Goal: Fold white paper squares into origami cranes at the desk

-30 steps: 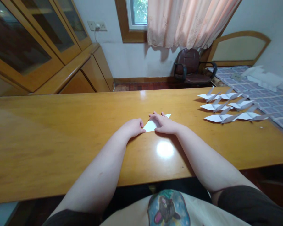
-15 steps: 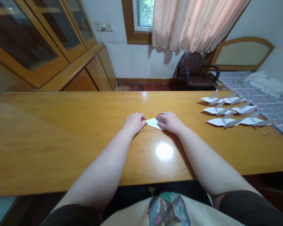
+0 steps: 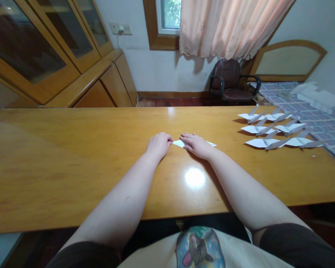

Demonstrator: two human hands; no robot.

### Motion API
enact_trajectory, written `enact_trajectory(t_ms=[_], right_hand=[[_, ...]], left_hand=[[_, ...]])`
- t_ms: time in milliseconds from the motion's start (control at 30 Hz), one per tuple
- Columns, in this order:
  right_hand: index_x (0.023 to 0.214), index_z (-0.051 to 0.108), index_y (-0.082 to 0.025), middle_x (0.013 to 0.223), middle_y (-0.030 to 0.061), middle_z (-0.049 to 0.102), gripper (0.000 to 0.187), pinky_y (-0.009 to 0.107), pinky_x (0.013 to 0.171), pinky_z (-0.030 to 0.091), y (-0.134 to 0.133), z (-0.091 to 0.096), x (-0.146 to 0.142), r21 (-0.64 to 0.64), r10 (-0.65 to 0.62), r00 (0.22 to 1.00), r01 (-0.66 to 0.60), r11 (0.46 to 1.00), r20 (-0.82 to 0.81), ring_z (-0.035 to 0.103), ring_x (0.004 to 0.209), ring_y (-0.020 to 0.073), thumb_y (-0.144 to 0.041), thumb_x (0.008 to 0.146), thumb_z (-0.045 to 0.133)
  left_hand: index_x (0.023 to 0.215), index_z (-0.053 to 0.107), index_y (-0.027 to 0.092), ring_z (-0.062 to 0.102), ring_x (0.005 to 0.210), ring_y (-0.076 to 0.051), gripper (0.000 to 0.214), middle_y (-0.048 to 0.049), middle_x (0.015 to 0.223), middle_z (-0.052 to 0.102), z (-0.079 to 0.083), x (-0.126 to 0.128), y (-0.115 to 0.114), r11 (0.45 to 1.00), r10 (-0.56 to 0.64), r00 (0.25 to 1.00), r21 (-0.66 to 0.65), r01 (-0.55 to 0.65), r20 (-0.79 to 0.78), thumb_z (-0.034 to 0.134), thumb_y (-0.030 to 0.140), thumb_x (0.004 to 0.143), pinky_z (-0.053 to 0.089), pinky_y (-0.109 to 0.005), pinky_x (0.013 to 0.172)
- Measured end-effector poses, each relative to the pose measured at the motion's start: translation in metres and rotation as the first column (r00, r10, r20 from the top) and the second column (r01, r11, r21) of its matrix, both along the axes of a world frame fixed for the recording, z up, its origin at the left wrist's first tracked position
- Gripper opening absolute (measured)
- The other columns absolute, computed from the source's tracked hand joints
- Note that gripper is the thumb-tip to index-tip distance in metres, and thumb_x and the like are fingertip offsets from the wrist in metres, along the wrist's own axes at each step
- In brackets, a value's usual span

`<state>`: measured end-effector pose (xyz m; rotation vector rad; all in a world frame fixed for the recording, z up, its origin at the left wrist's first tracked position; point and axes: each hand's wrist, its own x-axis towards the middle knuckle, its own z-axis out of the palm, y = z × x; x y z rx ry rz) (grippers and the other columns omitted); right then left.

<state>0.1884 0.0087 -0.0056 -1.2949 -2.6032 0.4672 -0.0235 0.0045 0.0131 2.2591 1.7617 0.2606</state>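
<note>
A narrow piece of folded white paper (image 3: pixel 178 143) lies flat on the wooden table in front of me. Its left tip is pinched between the thumb and fingers of my left hand (image 3: pixel 159 144). My right hand (image 3: pixel 197 145) rests flat across the middle of the paper, fingers stretched out to the left and covering much of it. Past that hand, the paper's right point shows on the tabletop.
Several folded white paper cranes (image 3: pixel 261 143) stand in rows at the table's (image 3: pixel 72 167) right end. A tiny white scrap (image 3: pixel 313 156) lies near them. Beyond the far edge are an office chair (image 3: pixel 229 80), a bed (image 3: pixel 318 111) and a wooden cabinet (image 3: pixel 123 74).
My right hand has flattened and slid slightly left over the paper. The paper now looks narrower, and its right point has come into sight. My left hand stays at the left tip.
</note>
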Motion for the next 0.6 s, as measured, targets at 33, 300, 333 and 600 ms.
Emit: enact_trajectory(t_ms=[33,300,333,600], right_hand=[[0.140,0.045,-0.022,0.148,0.0092,0.040,0.048,0.051,0.112,0.027,-0.001,0.000,-0.001,-0.001,-0.001,1.000,0.001,1.000,0.013,0.034,0.138,0.0255,-0.033,0.093,0.045],[0.143,0.041,-0.024,0.151,0.0088,0.034,0.048,0.052,0.113,0.024,-0.003,0.005,-0.002,0.003,0.003,0.997,-0.003,1.000,0.080,0.030,0.140,0.0255,-0.035,0.095,0.042],[0.143,0.041,-0.025,0.152,0.0090,0.034,0.048,0.052,0.113,0.024,-0.003,0.005,-0.002,0.005,0.008,0.996,-0.009,1.000,0.087,0.030,0.141,0.0254,-0.034,0.096,0.041],[0.140,0.044,-0.033,0.152,0.0078,0.032,0.043,0.050,0.113,0.024,-0.004,0.005,-0.002,0.026,0.031,0.991,-0.035,0.999,0.129,0.028,0.141,0.0242,-0.031,0.097,0.039]], left_hand=[[0.095,0.072,0.026,0.060,0.092,-0.021,0.023,-0.0054,0.102,0.067,-0.001,0.000,0.000,1.000,0.006,1.000,0.002,-0.006,-0.001,0.051,0.029,0.085,0.045,-0.031,0.080],[0.094,0.072,0.025,0.060,0.094,-0.021,0.023,-0.0061,0.104,0.066,0.004,0.002,-0.004,1.000,0.016,0.998,-0.009,-0.016,-0.053,0.050,0.028,0.085,0.045,-0.031,0.082],[0.093,0.072,0.025,0.060,0.094,-0.022,0.024,-0.0066,0.103,0.066,0.006,0.003,-0.006,1.000,0.010,0.997,-0.005,-0.010,-0.071,0.049,0.027,0.086,0.045,-0.032,0.082],[0.112,0.065,0.022,0.058,0.100,-0.028,0.035,-0.0129,0.106,0.063,0.018,0.013,-0.031,0.995,0.077,0.967,0.077,-0.060,-0.242,0.037,0.021,0.091,0.045,-0.040,0.083]])
